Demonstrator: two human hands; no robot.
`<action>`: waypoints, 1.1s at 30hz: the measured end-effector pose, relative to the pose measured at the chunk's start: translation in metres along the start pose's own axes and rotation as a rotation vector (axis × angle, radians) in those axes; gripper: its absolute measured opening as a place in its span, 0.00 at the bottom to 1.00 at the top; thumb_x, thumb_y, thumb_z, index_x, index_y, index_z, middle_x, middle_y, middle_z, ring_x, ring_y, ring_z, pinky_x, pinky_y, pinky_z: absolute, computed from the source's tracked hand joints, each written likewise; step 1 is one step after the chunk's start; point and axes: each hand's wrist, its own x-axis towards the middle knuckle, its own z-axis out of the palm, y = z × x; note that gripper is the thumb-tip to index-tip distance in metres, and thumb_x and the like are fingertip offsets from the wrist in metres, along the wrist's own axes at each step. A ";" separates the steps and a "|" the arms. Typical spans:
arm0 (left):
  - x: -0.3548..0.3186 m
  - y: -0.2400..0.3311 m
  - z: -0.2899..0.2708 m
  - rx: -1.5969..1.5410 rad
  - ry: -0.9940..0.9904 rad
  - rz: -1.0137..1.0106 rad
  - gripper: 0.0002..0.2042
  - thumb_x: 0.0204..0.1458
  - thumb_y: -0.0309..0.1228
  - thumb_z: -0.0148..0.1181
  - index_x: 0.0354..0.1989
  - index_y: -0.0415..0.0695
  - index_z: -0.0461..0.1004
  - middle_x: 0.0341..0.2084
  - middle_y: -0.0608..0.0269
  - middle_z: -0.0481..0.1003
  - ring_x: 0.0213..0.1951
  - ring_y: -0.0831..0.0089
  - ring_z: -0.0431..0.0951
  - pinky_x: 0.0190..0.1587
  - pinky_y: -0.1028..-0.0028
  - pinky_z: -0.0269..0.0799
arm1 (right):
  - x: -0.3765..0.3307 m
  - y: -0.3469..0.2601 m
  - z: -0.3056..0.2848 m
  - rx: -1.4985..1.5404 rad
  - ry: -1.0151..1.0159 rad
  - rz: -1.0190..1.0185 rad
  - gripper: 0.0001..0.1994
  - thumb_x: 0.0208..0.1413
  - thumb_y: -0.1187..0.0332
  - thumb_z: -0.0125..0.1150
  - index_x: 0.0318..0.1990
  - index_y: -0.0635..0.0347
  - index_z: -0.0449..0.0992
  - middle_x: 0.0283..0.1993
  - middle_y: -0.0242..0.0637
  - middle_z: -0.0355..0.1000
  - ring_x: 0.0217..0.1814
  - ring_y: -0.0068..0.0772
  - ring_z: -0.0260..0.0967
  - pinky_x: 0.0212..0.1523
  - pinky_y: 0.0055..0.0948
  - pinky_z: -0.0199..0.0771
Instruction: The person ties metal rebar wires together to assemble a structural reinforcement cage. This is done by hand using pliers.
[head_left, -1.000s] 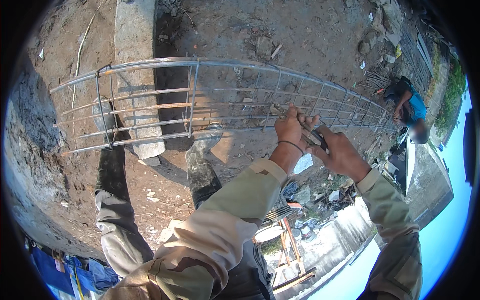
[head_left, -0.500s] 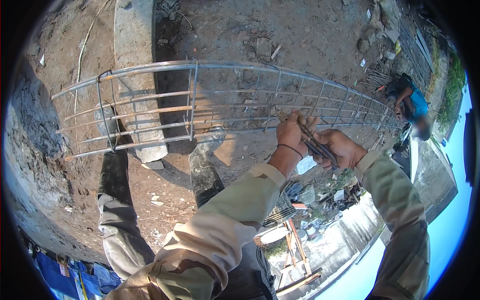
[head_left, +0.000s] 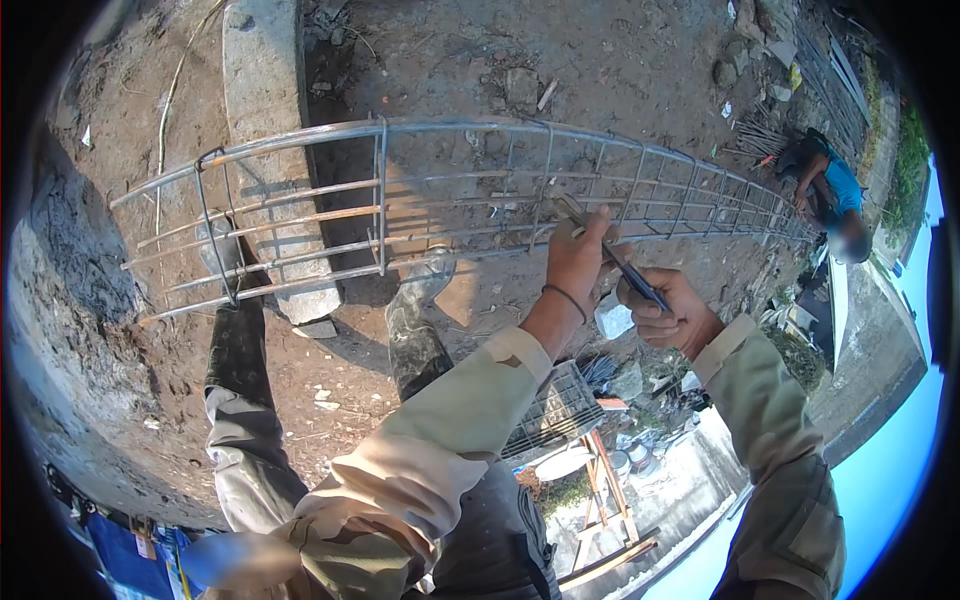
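The dark hand tool (head_left: 632, 272) is held slantwise between both hands, above the near side of the steel bar cage (head_left: 381, 190); whether the bars are touched by it cannot be told. Its upper part is gripped in the left hand (head_left: 577, 265), and its lower end is wrapped by the curled fingers of the right hand (head_left: 672, 310). The step in hand is judged to be a settling of the grip; for the next move, a firm right-hand hold on the lower end seems called for. Half a second earlier, two shafts are seen apart between the hands; now almost a single bar is shown, and more of the upper end is exposed.
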 end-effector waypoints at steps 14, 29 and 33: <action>-0.158 0.066 -0.145 1.182 0.359 0.835 0.12 0.64 0.27 0.55 0.53 0.36 0.73 0.30 0.52 0.81 0.28 0.64 0.82 0.31 0.69 0.76 | 0.185 0.232 0.095 -0.124 -0.160 -0.881 0.12 0.63 0.74 0.62 0.52 0.68 0.76 0.37 0.32 0.76 0.30 0.21 0.72 0.30 0.25 0.74; -0.176 0.112 -0.196 1.750 -0.027 0.794 0.26 0.45 0.14 0.59 0.56 0.43 0.78 0.36 0.42 0.81 0.35 0.47 0.83 0.36 0.61 0.80 | 0.277 0.288 0.155 0.325 0.188 -0.852 0.17 0.70 0.58 0.55 0.43 0.65 0.80 0.37 0.27 0.76 0.40 0.16 0.65 0.41 0.25 0.65; -0.161 0.129 -0.191 1.832 -0.117 0.931 0.21 0.45 0.16 0.61 0.51 0.40 0.79 0.36 0.45 0.82 0.36 0.49 0.83 0.37 0.61 0.80 | 0.278 0.277 0.121 0.164 0.169 -0.888 0.18 0.69 0.57 0.57 0.49 0.67 0.80 0.47 0.31 0.78 0.46 0.17 0.68 0.49 0.23 0.66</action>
